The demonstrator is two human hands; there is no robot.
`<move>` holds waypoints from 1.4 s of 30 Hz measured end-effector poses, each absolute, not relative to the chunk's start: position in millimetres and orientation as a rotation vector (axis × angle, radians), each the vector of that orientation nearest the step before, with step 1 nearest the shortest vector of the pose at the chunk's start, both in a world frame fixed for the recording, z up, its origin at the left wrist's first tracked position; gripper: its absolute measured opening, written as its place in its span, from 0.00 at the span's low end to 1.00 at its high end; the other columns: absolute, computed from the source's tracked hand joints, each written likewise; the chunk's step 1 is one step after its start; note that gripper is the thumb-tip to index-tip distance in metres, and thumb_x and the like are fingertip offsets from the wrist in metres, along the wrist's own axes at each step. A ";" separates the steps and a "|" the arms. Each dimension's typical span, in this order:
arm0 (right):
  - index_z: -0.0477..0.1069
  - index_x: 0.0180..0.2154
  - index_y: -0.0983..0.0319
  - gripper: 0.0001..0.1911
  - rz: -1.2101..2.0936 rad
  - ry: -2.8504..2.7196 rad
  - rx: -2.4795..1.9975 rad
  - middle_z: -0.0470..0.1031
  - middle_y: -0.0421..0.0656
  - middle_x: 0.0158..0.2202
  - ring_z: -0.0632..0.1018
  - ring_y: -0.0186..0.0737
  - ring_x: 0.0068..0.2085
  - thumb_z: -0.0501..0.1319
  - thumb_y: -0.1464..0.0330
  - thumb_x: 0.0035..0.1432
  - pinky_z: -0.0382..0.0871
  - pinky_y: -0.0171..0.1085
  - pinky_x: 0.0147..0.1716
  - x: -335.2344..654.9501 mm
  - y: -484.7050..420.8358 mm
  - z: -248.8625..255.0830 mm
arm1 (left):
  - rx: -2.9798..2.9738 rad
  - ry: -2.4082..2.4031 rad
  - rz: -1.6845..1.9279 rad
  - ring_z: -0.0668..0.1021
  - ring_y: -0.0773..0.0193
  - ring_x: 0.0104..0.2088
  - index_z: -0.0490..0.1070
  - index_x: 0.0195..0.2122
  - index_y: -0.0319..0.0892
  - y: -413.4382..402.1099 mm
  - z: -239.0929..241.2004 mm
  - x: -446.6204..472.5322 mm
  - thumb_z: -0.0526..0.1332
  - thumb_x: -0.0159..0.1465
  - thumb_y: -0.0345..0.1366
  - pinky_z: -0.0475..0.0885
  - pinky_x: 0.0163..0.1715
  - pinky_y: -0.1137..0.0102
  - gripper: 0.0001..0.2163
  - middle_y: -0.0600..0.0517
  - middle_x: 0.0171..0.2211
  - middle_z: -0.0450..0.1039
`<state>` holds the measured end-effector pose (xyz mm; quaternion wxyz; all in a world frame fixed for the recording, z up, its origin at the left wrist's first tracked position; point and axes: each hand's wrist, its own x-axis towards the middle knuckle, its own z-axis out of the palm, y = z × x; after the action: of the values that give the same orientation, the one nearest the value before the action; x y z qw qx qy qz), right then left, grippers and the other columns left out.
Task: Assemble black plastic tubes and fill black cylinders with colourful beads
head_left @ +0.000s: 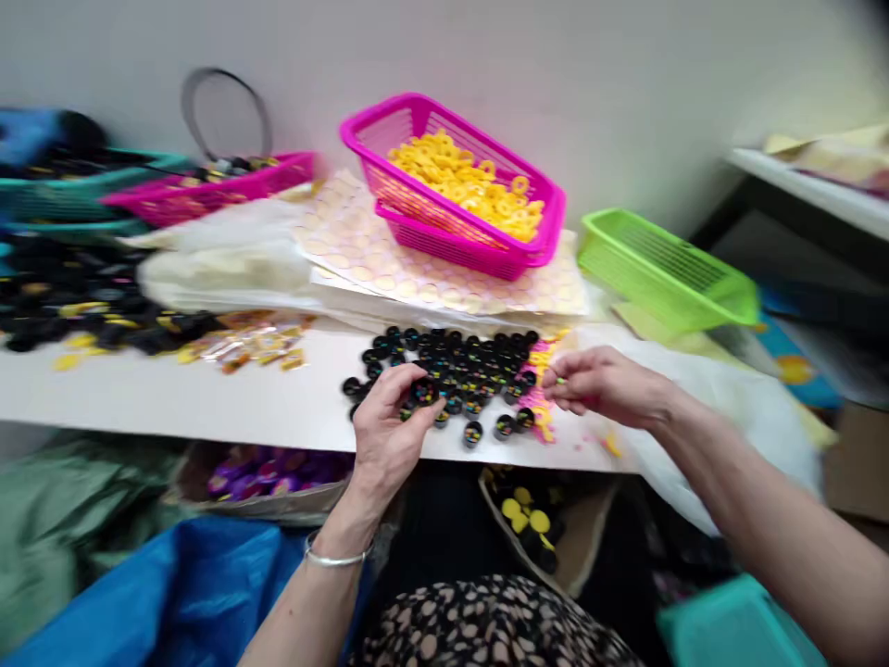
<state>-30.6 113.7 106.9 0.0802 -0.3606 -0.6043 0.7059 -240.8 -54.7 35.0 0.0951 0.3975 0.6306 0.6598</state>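
Note:
A cluster of small black round caps [458, 366] with coloured specks inside lies on the white table [208, 398] near its front edge. My left hand [389, 426] pinches one black cap [425, 392] at the cluster's front left. My right hand [597, 384] is at the cluster's right side, fingers pinched on a tiny piece I cannot make out, beside a pink and yellow strip [540, 371].
A pink basket [548, 241] of yellow rings stands on sheets of round stickers [361, 250]. A green basket [659, 269] is at the right, more baskets and black parts at the left. Boxes and a blue bag [173, 584] sit below the table.

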 end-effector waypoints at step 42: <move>0.75 0.37 0.65 0.22 1.387 -1.743 -1.177 0.78 0.46 0.39 0.78 0.45 0.43 0.57 0.80 0.35 0.71 0.45 0.47 143.8 183.3 72.7 | 1.313 1.099 1.225 0.74 0.64 0.32 0.76 0.37 0.39 157.0 -1.6 -4.4 0.65 0.43 0.27 0.67 0.37 0.69 0.16 0.53 0.30 0.75</move>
<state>143.8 183.3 72.7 0.3060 -0.4447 -0.6586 0.5243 -4.4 157.0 -1.6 0.4954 0.5417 0.4536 0.5054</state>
